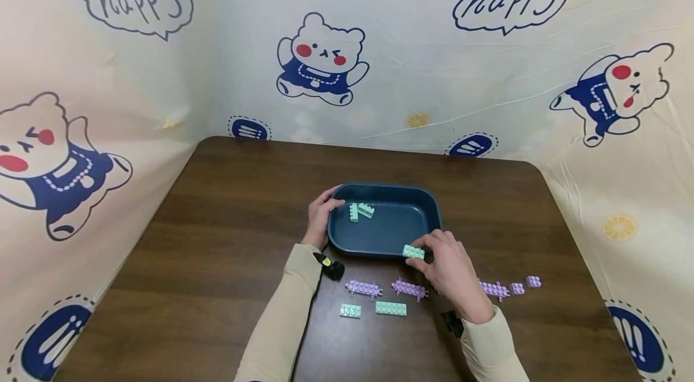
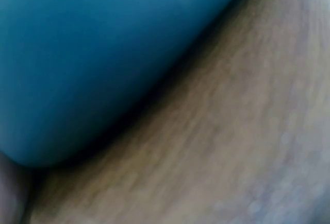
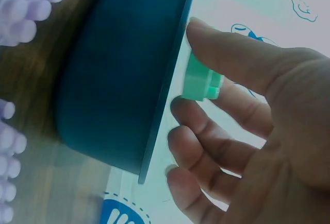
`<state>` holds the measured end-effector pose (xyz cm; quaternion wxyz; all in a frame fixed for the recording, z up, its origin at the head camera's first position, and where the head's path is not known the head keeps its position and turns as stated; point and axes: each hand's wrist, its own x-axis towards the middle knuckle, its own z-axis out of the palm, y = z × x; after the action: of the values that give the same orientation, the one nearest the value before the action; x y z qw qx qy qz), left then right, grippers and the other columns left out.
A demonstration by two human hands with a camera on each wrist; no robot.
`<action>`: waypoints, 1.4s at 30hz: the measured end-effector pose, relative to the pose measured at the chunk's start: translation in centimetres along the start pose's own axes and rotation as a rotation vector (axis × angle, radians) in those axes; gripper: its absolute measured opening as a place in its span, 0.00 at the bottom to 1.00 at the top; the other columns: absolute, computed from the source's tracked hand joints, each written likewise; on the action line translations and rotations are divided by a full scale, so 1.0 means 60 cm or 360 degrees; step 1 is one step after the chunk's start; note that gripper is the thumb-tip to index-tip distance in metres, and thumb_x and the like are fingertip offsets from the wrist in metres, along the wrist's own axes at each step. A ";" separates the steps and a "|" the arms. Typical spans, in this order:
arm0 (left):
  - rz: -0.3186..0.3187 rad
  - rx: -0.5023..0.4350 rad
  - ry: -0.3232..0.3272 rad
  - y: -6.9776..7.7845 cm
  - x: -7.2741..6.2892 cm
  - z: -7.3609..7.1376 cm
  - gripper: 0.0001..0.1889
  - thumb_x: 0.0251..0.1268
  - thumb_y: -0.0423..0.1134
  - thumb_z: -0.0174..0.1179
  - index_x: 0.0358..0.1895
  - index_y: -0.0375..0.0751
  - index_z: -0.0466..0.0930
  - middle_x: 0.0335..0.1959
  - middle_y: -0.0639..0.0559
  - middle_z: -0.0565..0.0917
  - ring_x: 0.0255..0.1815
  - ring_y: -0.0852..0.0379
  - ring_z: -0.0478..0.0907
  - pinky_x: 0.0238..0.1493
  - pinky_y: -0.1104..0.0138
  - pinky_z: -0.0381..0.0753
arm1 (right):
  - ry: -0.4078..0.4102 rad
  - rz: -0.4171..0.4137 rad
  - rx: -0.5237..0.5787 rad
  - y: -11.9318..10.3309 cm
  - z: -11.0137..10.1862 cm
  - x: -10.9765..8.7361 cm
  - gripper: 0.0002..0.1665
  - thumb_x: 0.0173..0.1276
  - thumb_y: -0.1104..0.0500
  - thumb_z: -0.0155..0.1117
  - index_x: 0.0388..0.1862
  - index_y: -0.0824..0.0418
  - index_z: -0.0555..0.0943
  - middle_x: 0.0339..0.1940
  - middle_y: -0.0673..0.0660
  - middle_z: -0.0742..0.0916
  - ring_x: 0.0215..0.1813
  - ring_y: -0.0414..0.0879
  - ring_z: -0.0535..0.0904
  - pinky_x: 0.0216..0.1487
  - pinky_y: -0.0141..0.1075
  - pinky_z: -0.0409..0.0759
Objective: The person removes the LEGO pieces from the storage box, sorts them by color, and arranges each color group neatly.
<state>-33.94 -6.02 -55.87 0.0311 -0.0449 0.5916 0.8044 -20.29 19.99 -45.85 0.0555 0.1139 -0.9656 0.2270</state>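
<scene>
A pale cloth backdrop (image 1: pixel 412 68) hangs in soft folds behind and beside the bench (image 1: pixel 184 261), printed with line-drawn bears, lettered speech bubbles and orange slices. The bench has a dark brown, wood-grained top with rounded far corners and a dull sheen.

On it stands a deep blue-green tray (image 1: pixel 401 219), a smooth rectangle with rounded corners, a thin rim and walls that taper toward the base. Two mint-green studded bricks lie in its left part: an upright-looking one (image 1: pixel 354 212) and a slanted one (image 1: pixel 365 210) just beside it. On the near side of the tray is a loose row of lilac pieces: a knobbly strip with side pegs (image 1: pixel 364 288), a second pegged strip (image 1: pixel 409 289), a third pegged strip (image 1: pixel 494 290) partly hidden behind the right arm, then a small lilac block (image 1: pixel 517 288) and a farther lilac block (image 1: pixel 534 281). Nearer still lie a short green brick (image 1: pixel 350 311) and a longer green brick (image 1: pixel 391 308), studs up.

The hands are well apart. The left hand (image 1: pixel 321 219) is clasped on the tray's left end, thumb over the rim. The right hand (image 1: pixel 452 264) pinches a glossy mint-green brick (image 1: pixel 414 252) between thumb and fingers at the near right rim; whether the brick touches the rim I cannot tell. Cream sleeves (image 1: pixel 282 316) cover both forearms.
</scene>
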 end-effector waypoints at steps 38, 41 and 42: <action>0.0001 0.0026 0.0015 -0.003 0.000 -0.001 0.19 0.59 0.38 0.63 0.55 0.49 0.83 0.58 0.52 0.79 0.59 0.50 0.73 0.62 0.54 0.69 | -0.0187 0.0055 -0.0038 0.028 0.003 -0.090 0.16 0.42 0.56 0.84 0.29 0.50 0.85 0.28 0.41 0.79 0.35 0.40 0.70 0.37 0.41 0.69; 0.0000 0.0034 0.0014 -0.003 0.000 -0.001 0.19 0.60 0.38 0.62 0.55 0.49 0.83 0.59 0.52 0.79 0.59 0.50 0.73 0.62 0.54 0.68 | -0.0246 0.0075 -0.0027 0.030 0.008 -0.091 0.15 0.42 0.55 0.83 0.29 0.49 0.85 0.28 0.41 0.78 0.34 0.40 0.70 0.37 0.40 0.69; -0.0002 0.0034 0.0014 -0.004 0.000 -0.001 0.19 0.60 0.38 0.62 0.55 0.49 0.83 0.58 0.52 0.79 0.59 0.50 0.73 0.62 0.54 0.68 | -0.0255 0.0083 -0.0022 0.030 0.009 -0.092 0.15 0.42 0.55 0.83 0.29 0.49 0.86 0.28 0.41 0.78 0.34 0.40 0.70 0.37 0.40 0.69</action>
<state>-33.90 -6.03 -56.08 0.0295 -0.0484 0.6003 0.7978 -15.44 22.39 -48.00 -0.0272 0.1063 -0.9711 0.2119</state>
